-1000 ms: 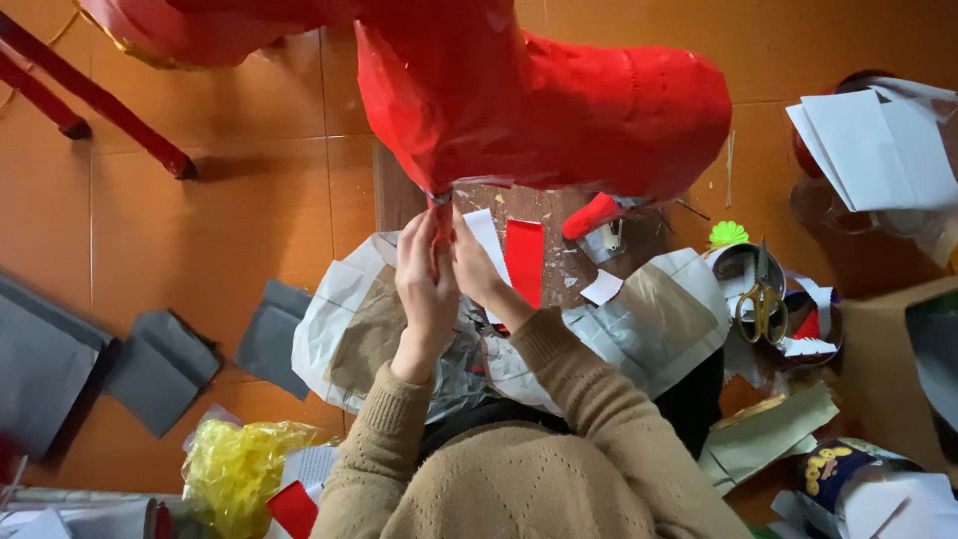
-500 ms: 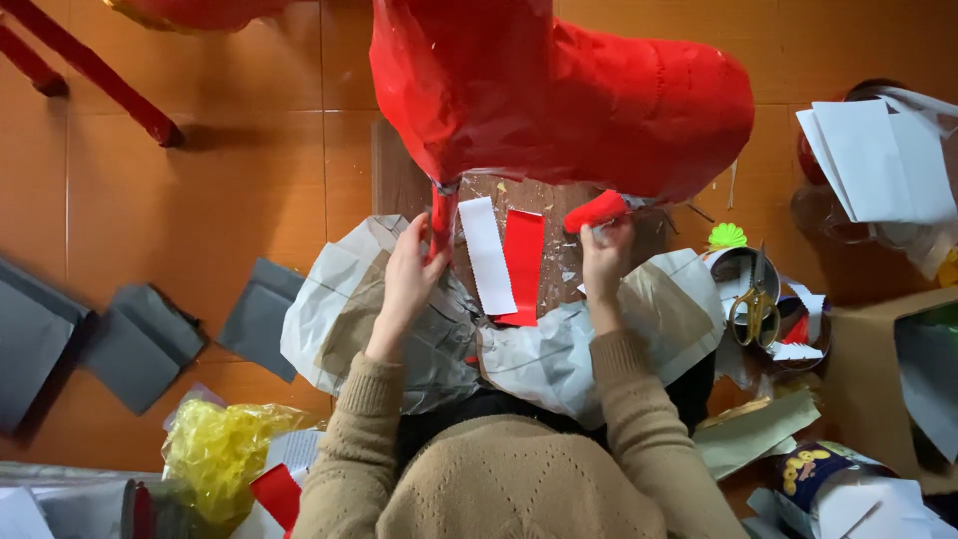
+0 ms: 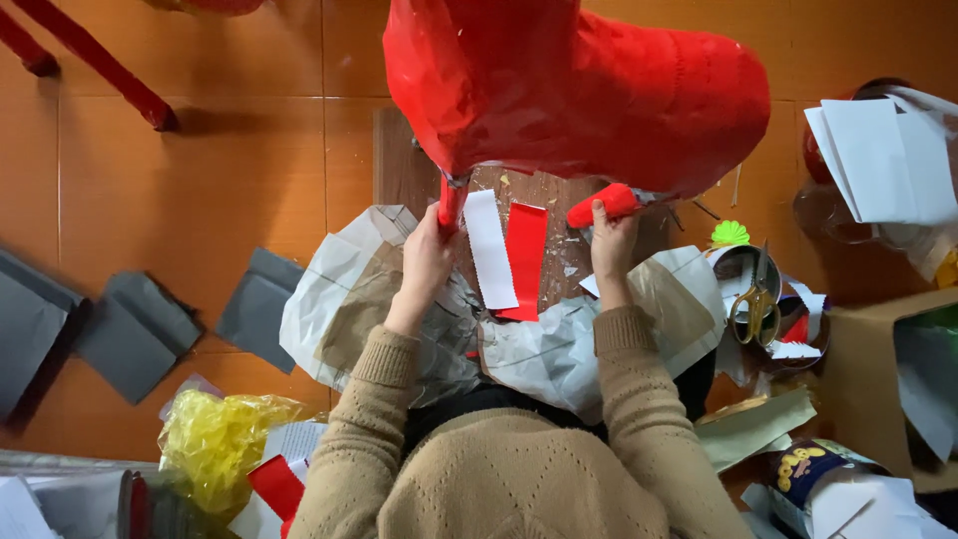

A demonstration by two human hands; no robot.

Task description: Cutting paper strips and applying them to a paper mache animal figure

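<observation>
A big red paper-covered figure (image 3: 579, 90) with short legs hangs over a small wooden board (image 3: 399, 170). My left hand (image 3: 429, 255) is closed around the thin red leg (image 3: 451, 203) on the left. The stubby red leg (image 3: 605, 202) on the right is gripped from below by my right hand (image 3: 611, 240). Between my hands a white paper strip (image 3: 489, 250) and a red paper strip (image 3: 525, 258) lie on the board. Both my arms are in tan knitted sleeves.
Crumpled white and brown paper (image 3: 339, 299) covers my lap. Grey paper sheets (image 3: 130, 329) lie on the orange tiled floor at left. A tin with yellow-handled scissors (image 3: 756, 299) stands at right, a white paper stack (image 3: 878, 160) beyond it, a yellow plastic bag (image 3: 215, 444) lower left.
My right hand left the left leg, where both hands were together, and moved right to grip the other leg. The left hand stays on the left leg.
</observation>
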